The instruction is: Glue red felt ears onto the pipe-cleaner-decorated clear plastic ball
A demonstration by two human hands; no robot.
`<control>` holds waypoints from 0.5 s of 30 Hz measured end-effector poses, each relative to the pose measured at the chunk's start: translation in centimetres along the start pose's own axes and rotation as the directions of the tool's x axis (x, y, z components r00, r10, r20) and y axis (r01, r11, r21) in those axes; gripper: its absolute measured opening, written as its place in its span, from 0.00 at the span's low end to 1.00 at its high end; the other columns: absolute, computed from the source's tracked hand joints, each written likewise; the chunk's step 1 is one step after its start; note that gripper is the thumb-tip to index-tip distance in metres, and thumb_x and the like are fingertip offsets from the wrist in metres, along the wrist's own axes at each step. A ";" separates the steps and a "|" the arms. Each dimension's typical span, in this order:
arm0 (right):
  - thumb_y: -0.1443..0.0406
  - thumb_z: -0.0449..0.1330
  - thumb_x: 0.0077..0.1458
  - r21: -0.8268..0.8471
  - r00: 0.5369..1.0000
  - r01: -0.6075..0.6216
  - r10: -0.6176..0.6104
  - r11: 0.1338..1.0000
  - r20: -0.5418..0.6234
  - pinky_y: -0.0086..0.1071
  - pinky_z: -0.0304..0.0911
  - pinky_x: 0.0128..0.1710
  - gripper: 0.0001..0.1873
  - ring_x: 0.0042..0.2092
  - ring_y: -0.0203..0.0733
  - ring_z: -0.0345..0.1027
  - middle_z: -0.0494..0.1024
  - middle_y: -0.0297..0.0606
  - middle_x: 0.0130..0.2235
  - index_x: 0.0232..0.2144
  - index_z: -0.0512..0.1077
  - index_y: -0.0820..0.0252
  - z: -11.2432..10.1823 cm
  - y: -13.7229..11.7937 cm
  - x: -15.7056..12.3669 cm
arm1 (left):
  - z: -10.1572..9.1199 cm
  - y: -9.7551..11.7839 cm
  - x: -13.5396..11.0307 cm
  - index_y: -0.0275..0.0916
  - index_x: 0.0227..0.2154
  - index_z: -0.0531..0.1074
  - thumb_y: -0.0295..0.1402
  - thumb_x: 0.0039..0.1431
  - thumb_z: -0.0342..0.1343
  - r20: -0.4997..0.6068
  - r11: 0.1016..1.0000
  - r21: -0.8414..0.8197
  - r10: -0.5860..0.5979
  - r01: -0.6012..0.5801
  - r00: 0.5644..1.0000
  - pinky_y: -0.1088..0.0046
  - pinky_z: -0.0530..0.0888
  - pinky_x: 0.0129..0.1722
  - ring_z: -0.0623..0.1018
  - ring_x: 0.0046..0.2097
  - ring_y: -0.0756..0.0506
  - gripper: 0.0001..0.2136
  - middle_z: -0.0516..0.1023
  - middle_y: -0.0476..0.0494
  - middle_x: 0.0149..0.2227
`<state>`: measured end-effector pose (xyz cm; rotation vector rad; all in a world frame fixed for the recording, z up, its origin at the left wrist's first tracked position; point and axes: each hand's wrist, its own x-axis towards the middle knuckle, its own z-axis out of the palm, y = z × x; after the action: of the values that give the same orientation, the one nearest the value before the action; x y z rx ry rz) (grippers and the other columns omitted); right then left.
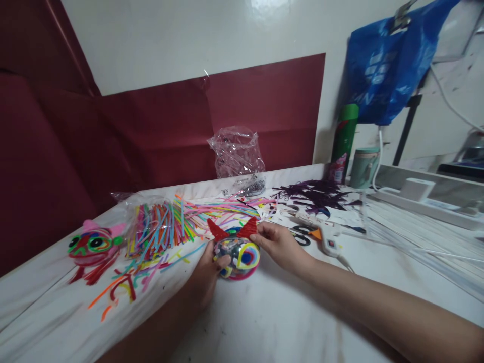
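A clear round craft figure (pixel 231 254) with two red pointed ears and a yellow, white and blue ring eye is held just over the white table (pixel 257 322). My left hand (pixel 212 269) grips its left side, thumb across the front. The fingers of my right hand (pixel 278 244) pinch the red right ear (pixel 248 228) at its outer edge. A finished-looking figure with pink ears (pixel 96 247) and red strands below stands at the far left. Cut pipe cleaner pieces (pixel 124 287) lie between it and my left hand.
Bundled pipe cleaners (pixel 159 224) spread across the back left. A hot glue gun (pixel 328 241) and black-handled scissors (pixel 300 235) lie right of my hands. Purple strips (pixel 313 194), a green can (pixel 345 143), a lidded cup (pixel 365 168) and a power strip (pixel 434 204) sit behind.
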<state>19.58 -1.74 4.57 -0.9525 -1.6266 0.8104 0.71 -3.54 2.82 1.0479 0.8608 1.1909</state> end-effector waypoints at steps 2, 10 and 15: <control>0.57 0.57 0.48 -0.033 1.000 0.016 -0.016 0.999 -0.013 0.29 0.49 0.24 0.17 0.24 0.34 0.50 0.58 0.28 0.20 0.17 0.57 0.56 -0.1 -0.1 0.0 | -0.2 -0.2 0.1 0.40 0.51 0.62 0.30 0.43 0.61 0.030 1.000 -0.015 0.014 -0.013 0.999 0.66 0.73 0.44 0.77 0.46 0.40 0.29 0.77 0.40 0.46; 0.60 0.59 0.49 -0.132 0.998 0.069 -0.068 0.989 0.008 0.30 0.51 0.25 0.15 0.25 0.35 0.53 0.61 0.29 0.19 0.16 0.61 0.57 -0.5 -0.3 0.1 | -1.0 -1.0 0.3 0.40 0.51 0.63 0.30 0.44 0.63 0.067 1.000 -0.011 0.029 -0.029 0.997 0.65 0.73 0.43 0.77 0.46 0.38 0.28 0.77 0.37 0.46; 0.60 0.58 0.49 -0.144 0.997 0.073 -0.069 0.987 0.032 0.30 0.52 0.25 0.15 0.25 0.36 0.53 0.61 0.29 0.19 0.16 0.61 0.56 -0.7 0.0 0.2 | -1.0 -0.9 0.3 0.40 0.50 0.63 0.31 0.46 0.62 0.088 0.999 0.025 0.036 -0.039 0.995 0.66 0.74 0.42 0.77 0.45 0.39 0.26 0.77 0.38 0.46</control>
<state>20.24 -1.54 4.83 -0.9828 -1.7519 0.6655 0.15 -3.14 1.64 1.1344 0.7935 1.1588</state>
